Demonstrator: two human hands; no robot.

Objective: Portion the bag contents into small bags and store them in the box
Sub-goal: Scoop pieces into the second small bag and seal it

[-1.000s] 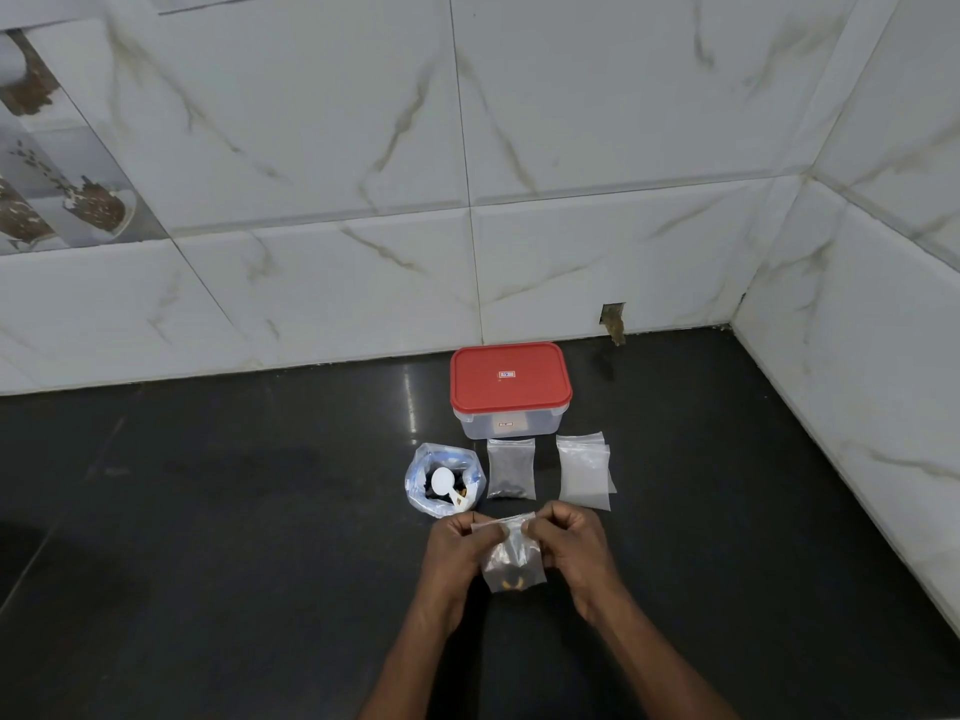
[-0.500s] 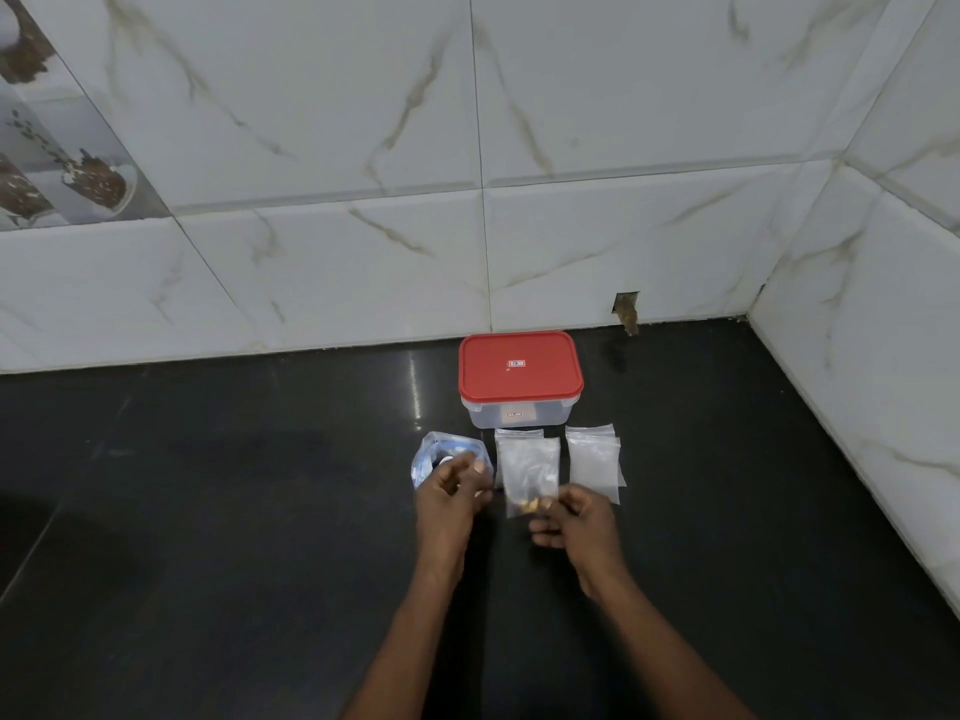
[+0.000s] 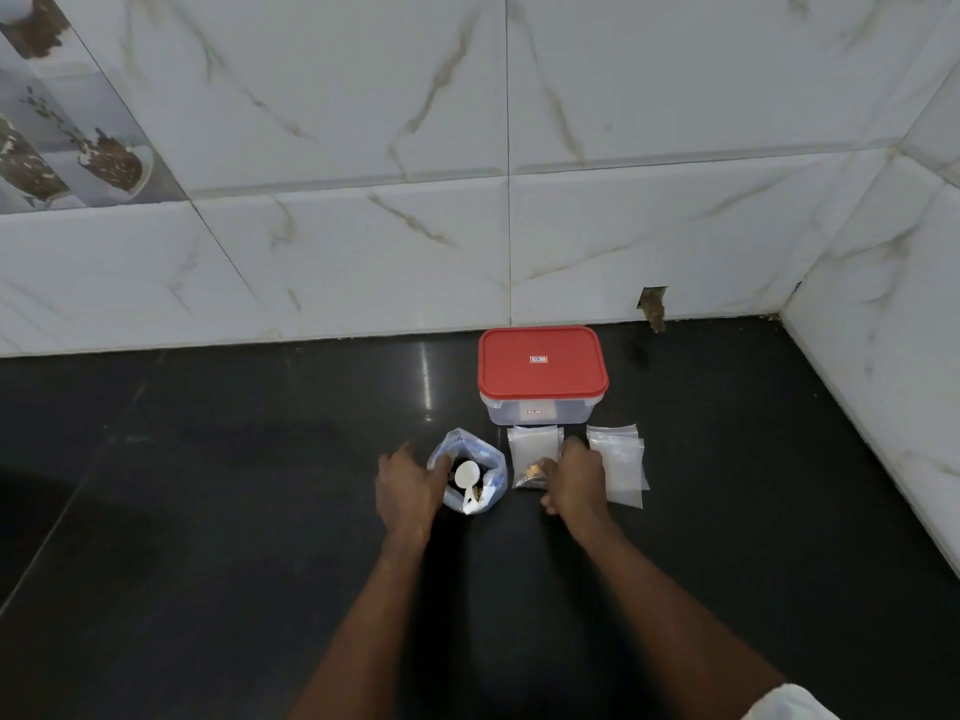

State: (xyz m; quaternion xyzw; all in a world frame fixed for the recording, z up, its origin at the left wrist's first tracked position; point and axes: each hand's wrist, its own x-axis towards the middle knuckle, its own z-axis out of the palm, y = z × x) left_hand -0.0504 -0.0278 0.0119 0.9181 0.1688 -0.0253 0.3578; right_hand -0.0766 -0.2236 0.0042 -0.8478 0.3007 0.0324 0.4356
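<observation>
Left hand (image 3: 410, 485) gripped the open bag (image 3: 491, 483); right hand (image 3: 574, 478) lay on a small bag (image 3: 531, 449), grip unclear. Beyond, the box (image 3: 543, 379) bore unreadable labels.

Glossy black countertop (image 3: 208, 511), white marble-veined wall tiles (image 3: 363, 148); patterned tile (image 3: 62, 122) at left, chipped gap (image 3: 653, 304) at wall base
</observation>
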